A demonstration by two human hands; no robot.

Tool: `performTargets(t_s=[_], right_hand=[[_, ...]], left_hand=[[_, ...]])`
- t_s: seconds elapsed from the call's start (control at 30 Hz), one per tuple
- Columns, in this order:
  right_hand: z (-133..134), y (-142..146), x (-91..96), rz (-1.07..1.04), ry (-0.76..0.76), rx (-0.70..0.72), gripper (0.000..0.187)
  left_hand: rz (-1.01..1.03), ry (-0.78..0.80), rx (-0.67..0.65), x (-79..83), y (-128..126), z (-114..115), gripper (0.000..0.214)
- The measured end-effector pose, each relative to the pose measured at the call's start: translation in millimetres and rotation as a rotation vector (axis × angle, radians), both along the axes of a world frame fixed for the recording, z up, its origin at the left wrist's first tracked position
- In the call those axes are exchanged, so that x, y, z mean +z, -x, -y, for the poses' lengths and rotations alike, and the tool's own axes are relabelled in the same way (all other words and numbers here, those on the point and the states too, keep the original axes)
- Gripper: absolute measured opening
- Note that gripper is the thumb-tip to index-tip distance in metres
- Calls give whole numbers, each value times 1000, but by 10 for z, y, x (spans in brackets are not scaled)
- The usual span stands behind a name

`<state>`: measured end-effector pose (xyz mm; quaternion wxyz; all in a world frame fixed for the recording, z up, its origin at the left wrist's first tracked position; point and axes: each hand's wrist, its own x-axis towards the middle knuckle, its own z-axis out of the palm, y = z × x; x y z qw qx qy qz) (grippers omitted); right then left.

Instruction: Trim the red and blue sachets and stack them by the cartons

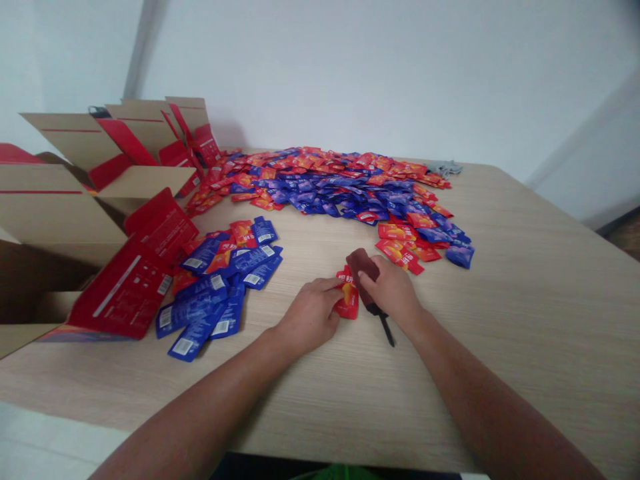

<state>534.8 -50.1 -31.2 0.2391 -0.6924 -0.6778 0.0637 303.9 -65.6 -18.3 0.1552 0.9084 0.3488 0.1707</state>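
Observation:
My left hand [309, 313] rests on the wooden table [525, 320], fingers curled and pinching the left edge of a red sachet [349, 301]. My right hand [393, 290] is closed around a dark brown tool [364, 265] with a thin black tip [387, 328] that sticks out toward me. The tool's broad end lies over the top of the red sachet. A small pile of blue and red sachets [220, 287] lies just left of my left hand.
A large heap of red and blue sachets [340, 183] covers the far middle of the table. Open cardboard boxes [65, 207] with red flaps [135, 280] stand at the left edge. A grey object [445, 167] lies at the far right of the heap.

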Motion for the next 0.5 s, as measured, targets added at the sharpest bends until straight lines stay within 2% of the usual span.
performTargets(t_s=[0.13,0.23,0.33,0.5], right_hand=[[9,2,-17,-55,-56,19,14],[19,4,-20,-172,-103,12,15],[46,21,14,-300,-155,-12,19],[131,63,138,-436,-239,-36,23]], left_hand=[[-63,26,-140,-59,37,-102,75],[-145,66,-145,-43,66,-112,85],[-154,72,-113,30,75,-80,80],[-135,4,-87,154,47,-39,52]])
